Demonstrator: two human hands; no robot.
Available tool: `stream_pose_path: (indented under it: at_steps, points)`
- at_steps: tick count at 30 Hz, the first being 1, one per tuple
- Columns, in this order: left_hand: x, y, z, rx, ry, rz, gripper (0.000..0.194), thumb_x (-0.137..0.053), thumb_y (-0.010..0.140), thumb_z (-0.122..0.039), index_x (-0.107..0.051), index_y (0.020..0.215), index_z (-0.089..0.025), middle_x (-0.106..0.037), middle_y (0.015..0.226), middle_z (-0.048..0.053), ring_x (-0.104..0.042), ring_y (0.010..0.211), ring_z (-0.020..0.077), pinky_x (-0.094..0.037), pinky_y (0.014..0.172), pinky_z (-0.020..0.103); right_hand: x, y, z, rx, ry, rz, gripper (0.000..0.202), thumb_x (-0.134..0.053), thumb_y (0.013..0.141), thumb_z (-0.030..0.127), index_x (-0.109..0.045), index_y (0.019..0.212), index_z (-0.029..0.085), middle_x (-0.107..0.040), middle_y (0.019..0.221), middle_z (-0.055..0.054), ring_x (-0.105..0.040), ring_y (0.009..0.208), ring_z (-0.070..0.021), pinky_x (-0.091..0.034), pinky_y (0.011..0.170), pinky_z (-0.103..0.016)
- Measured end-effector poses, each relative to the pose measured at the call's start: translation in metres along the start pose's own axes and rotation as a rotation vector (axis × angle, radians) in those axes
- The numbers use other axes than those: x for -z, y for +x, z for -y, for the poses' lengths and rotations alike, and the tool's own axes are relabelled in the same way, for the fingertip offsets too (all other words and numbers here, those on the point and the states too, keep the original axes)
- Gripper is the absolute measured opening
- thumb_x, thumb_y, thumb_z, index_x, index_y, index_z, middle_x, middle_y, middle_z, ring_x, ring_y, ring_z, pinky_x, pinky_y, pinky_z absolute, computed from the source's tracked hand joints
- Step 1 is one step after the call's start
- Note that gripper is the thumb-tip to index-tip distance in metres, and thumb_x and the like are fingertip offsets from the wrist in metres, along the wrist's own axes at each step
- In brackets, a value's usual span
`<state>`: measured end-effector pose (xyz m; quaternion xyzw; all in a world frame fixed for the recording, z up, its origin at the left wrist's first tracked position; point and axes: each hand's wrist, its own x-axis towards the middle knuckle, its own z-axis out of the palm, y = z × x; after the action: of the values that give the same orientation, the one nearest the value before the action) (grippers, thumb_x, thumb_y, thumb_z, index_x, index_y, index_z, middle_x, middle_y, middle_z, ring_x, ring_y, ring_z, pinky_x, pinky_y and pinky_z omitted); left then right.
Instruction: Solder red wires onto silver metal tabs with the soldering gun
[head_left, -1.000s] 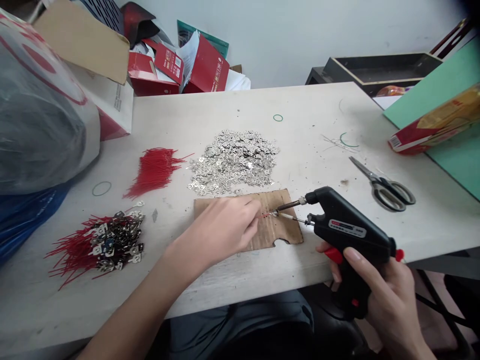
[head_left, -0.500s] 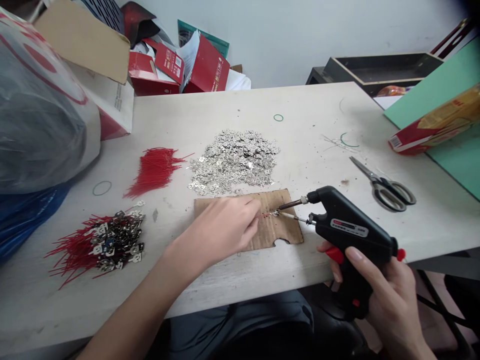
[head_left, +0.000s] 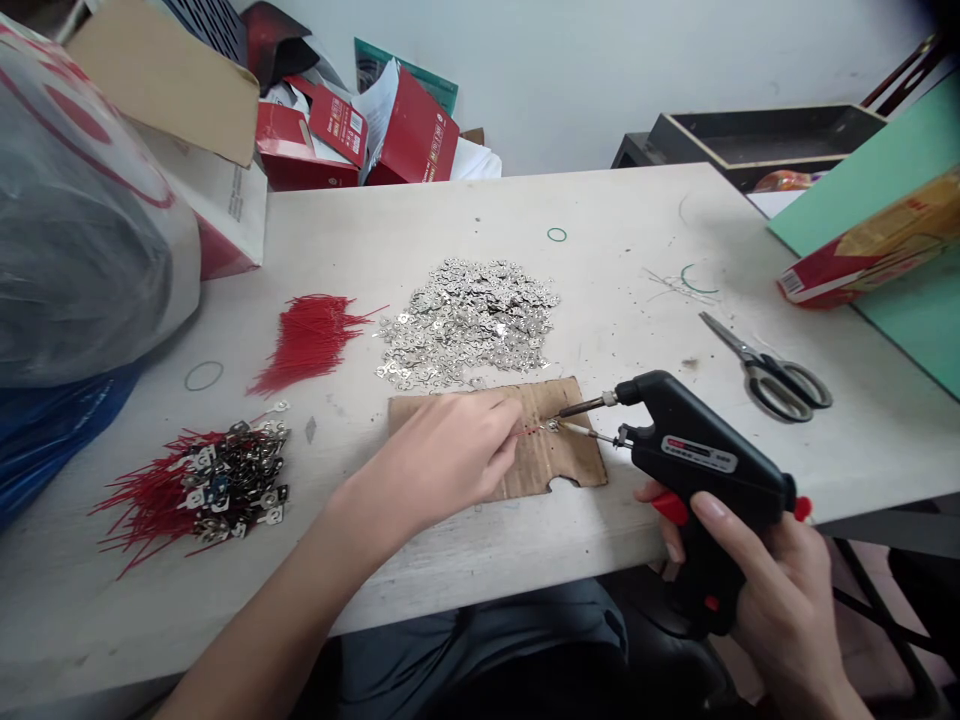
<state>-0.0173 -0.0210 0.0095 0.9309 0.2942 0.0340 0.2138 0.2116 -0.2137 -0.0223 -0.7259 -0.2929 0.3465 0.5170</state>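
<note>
My left hand [head_left: 457, 445] rests over a piece of cardboard [head_left: 525, 485], its fingers pinched on a thin red wire [head_left: 529, 431]. The far end of that wire lies at a small metal tab [head_left: 553, 425] on the cardboard. In my right hand [head_left: 780, 570] is a black soldering gun [head_left: 701, 470] with a red trigger, gripped by the handle. Its hot tip and thin feed tube converge on the metal tab. Behind the cardboard lies a heap of loose metal tabs [head_left: 472, 320]. A bundle of red wires [head_left: 309, 342] is left of the heap.
Wires joined to tabs [head_left: 217, 485] form a pile at front left. Scissors [head_left: 772, 375] lie to the right, beyond the gun. A large plastic bag [head_left: 82, 230] and a carton [head_left: 232, 215] stand at left; a red-yellow packet [head_left: 877, 245] sits at far right.
</note>
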Motion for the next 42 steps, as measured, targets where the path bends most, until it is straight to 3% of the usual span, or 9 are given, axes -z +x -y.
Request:
stream_pose_path:
  at_steps: [9, 15, 25, 32, 37, 42]
  points:
    - [0.002, 0.0, -0.001, 0.009, -0.019, 0.008, 0.028, -0.058, 0.104, -0.012, -0.049, 0.079, -0.02, -0.064, 0.079, 0.0, -0.053, 0.065, 0.0137, -0.034, 0.059, 0.029, 0.001, 0.0, -0.005, -0.054, 0.039, -0.021, 0.041, -0.08, 0.097, 0.061, -0.087, 0.103, 0.021, -0.066, 0.066, -0.005, -0.06, 0.052, -0.0197, -0.049, 0.044, -0.031]
    - [0.003, -0.001, -0.002, -0.003, -0.021, -0.001, 0.029, -0.058, 0.104, -0.011, -0.048, 0.078, -0.02, -0.062, 0.077, 0.0, -0.051, 0.064, 0.0132, -0.032, 0.058, 0.029, 0.008, 0.007, -0.018, 0.034, 0.038, 0.015, 0.038, -0.08, 0.097, 0.058, -0.09, 0.103, 0.021, -0.068, 0.067, -0.007, -0.061, 0.049, -0.0217, -0.047, 0.036, -0.031]
    - [0.002, -0.001, -0.001, -0.004, -0.016, 0.005, 0.027, -0.057, 0.104, -0.012, -0.05, 0.079, -0.02, -0.061, 0.076, 0.0, -0.051, 0.063, 0.0135, -0.031, 0.058, 0.03, 0.007, 0.006, -0.018, 0.041, 0.044, -0.004, 0.037, -0.08, 0.098, 0.056, -0.089, 0.1, 0.02, -0.067, 0.063, -0.007, -0.062, 0.047, -0.0232, -0.048, 0.036, -0.033]
    - [0.005, -0.001, -0.005, -0.007, -0.049, 0.003, 0.026, -0.057, 0.102, -0.011, -0.051, 0.078, -0.02, -0.062, 0.077, -0.001, -0.05, 0.064, 0.0133, -0.032, 0.058, 0.03, 0.009, 0.004, -0.022, 0.033, 0.064, -0.018, 0.035, -0.079, 0.099, 0.053, -0.089, 0.105, 0.02, -0.072, 0.07, -0.007, -0.059, 0.048, -0.0197, -0.047, 0.039, -0.031]
    - [0.013, -0.004, -0.009, -0.094, -0.213, -0.072, 0.021, -0.062, 0.097, -0.008, -0.058, 0.08, -0.019, -0.061, 0.073, -0.004, -0.051, 0.065, 0.0111, -0.036, 0.061, 0.028, 0.005, 0.005, -0.017, 0.04, 0.154, -0.045, 0.03, -0.08, 0.1, 0.049, -0.086, 0.108, 0.02, -0.075, 0.081, -0.008, -0.061, 0.053, -0.0182, -0.046, 0.042, -0.029]
    - [0.021, -0.012, -0.013, -0.202, -0.332, -0.17, 0.016, -0.066, 0.098, -0.011, -0.066, 0.084, -0.02, -0.063, 0.073, -0.006, -0.051, 0.064, 0.009, -0.041, 0.065, 0.026, 0.001, 0.006, -0.013, 0.008, 0.175, -0.018, 0.036, -0.075, 0.103, 0.051, -0.085, 0.105, 0.017, -0.063, 0.063, -0.003, -0.053, 0.046, -0.016, -0.044, 0.039, -0.028]
